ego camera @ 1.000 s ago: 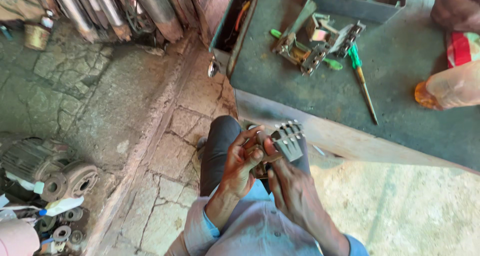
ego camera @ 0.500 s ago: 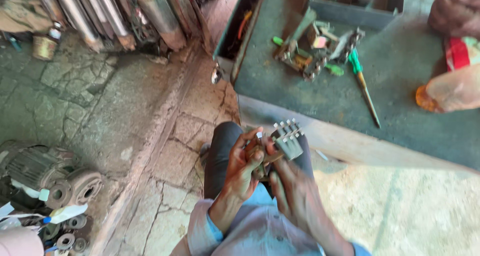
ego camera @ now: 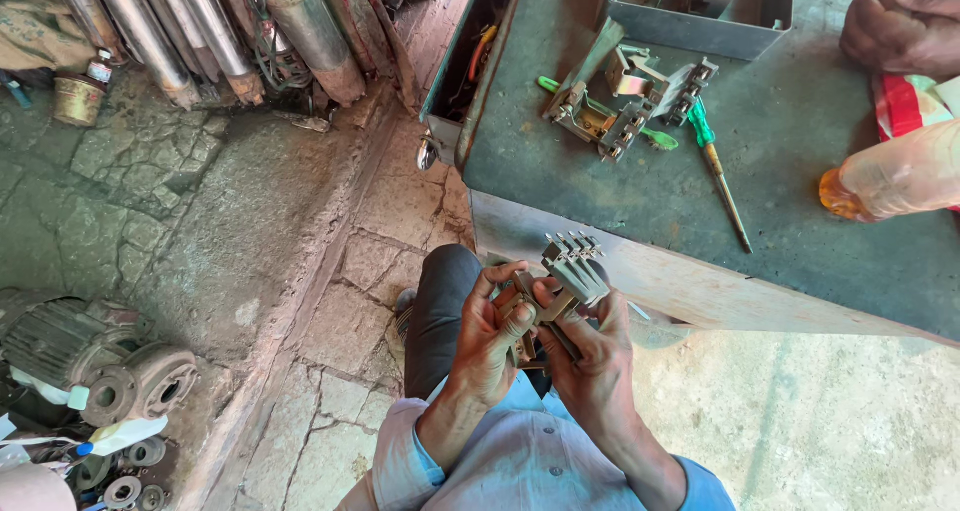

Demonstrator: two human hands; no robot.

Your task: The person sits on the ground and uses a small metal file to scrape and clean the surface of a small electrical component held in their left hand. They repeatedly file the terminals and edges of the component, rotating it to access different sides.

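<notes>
A stone-paved floor (ego camera: 250, 221) fills the left of the view, with a row of long metal pipes (ego camera: 200, 31) leaning along its far edge and an old motor (ego camera: 90, 356) lying at the near left among loose round parts. To the right stands a green metal tabletop (ego camera: 800, 171), its near edge running from upper left down to lower right, just beyond the person's knee. On it, well apart from the person's hands, lie a grey metal tray (ego camera: 700, 16) at the far side, a cluster of metal switch parts (ego camera: 625, 101) near the middle, a green-handled screwdriver (ego camera: 715, 166) with its shaft pointing toward the near edge, and a plastic bottle with an orange cap (ego camera: 890, 176) at the right. Another person's hand (ego camera: 895, 31) rests at the far right corner. Below the tabletop's edge, over the lap, the left hand (ego camera: 490, 341) and the right hand (ego camera: 590, 361) are both closed around a grey toothed switch block (ego camera: 572, 263), held off the tabletop. The block's long axis tilts from lower left to upper right, its row of terminals pointing up toward the tabletop edge. The right hand grips it from beneath and behind, while the left hand's fingers pinch its lower, brownish end; both hands are touching it, the right carrying most of it.
</notes>
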